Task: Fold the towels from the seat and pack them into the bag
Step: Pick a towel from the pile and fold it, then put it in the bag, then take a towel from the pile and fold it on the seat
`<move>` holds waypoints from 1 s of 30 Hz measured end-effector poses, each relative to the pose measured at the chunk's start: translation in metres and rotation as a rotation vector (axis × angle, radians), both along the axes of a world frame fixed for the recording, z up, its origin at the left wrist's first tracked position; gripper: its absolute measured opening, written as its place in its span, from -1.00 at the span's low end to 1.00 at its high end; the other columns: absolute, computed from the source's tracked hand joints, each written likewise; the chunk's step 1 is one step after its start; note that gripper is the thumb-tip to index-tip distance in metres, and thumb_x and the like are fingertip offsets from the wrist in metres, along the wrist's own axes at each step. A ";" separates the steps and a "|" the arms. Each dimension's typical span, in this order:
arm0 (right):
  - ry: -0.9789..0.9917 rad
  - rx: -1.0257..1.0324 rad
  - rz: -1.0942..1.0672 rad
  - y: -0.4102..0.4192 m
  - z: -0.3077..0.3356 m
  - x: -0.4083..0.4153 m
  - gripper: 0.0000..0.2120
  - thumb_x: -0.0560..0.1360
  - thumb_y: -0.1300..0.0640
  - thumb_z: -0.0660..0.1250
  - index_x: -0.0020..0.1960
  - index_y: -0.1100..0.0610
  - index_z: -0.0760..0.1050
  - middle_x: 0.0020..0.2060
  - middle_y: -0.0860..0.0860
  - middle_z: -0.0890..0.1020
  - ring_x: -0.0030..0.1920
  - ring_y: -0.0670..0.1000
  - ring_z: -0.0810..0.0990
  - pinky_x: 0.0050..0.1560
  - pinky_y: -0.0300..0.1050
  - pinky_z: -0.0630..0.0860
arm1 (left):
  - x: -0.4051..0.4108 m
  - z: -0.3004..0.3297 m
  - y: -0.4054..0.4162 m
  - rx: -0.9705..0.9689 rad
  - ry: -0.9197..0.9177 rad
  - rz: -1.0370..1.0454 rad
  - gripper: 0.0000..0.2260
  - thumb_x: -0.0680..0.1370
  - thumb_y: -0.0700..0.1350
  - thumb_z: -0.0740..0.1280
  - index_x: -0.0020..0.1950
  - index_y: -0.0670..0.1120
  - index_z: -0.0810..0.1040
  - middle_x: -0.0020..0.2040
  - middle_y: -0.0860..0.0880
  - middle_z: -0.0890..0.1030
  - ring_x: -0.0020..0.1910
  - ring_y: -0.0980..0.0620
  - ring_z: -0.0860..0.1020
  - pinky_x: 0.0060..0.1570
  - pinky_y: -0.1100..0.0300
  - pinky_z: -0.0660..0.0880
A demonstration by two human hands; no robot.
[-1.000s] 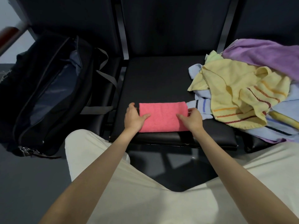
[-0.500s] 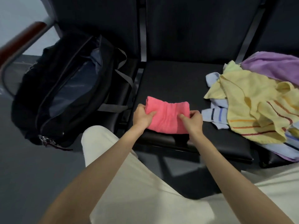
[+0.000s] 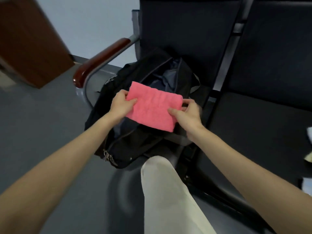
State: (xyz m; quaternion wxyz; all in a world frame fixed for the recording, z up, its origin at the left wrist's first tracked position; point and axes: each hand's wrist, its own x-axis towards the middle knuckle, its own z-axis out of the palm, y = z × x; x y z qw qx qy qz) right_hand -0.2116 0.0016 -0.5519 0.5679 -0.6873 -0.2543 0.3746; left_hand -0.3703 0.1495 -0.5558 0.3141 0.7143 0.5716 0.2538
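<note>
Pink towel (image 3: 154,106) in both hands, above bag (image 3: 135,149)

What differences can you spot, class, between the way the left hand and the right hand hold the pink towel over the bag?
The left hand grips the folded pink towel at its far-left end; the right hand grips the near-right end. The left hand looks sharp; the right hand is slightly blurred. The left hand is farther from the camera than the right hand. Both pinch the towel with the thumb on top, above the open black bag.
</note>
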 end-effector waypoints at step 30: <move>-0.690 -0.432 0.553 0.117 -0.068 -0.084 -0.47 0.46 0.31 0.33 0.35 0.24 0.19 0.29 0.25 0.27 0.32 0.26 0.31 0.30 0.04 0.34 | -0.049 -0.064 0.067 0.052 0.767 0.093 -0.61 0.51 -0.27 0.26 0.34 -0.20 0.36 0.32 -0.24 0.28 0.26 -0.25 0.35 0.16 -0.12 0.38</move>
